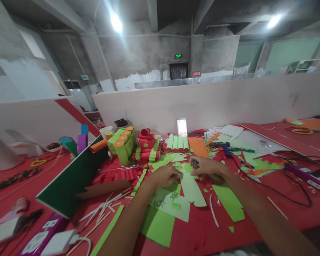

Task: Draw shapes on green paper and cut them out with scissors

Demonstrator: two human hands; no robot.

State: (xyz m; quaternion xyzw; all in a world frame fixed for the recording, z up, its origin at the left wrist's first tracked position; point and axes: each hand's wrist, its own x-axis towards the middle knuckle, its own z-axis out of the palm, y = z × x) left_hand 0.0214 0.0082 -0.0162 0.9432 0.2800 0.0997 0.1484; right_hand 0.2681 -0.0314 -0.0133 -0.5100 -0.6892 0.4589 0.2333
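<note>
My left hand [165, 176] rests on light green paper pieces, its fingers curled together at the left edge of a pale green sheet [192, 190]; what they pinch is too small to tell. Over that sheet's upper right, my right hand [204, 166] is closed around a small dark tool [195, 164], perhaps a cutter. Below my left hand lies a paper with drawn stars [170, 205], overlapping a brighter green sheet [158, 225]. Green rolls with red ends [177, 143] lie beyond the hands.
Green and red paper models [124, 145] stand back left, beside a tilted dark green board [69, 183]. Thin sticks [102, 212] lie at left front. A blue glue gun [225, 146] and its cord lie right, near a purple power strip [306, 176]. A white partition [216, 101] closes the back.
</note>
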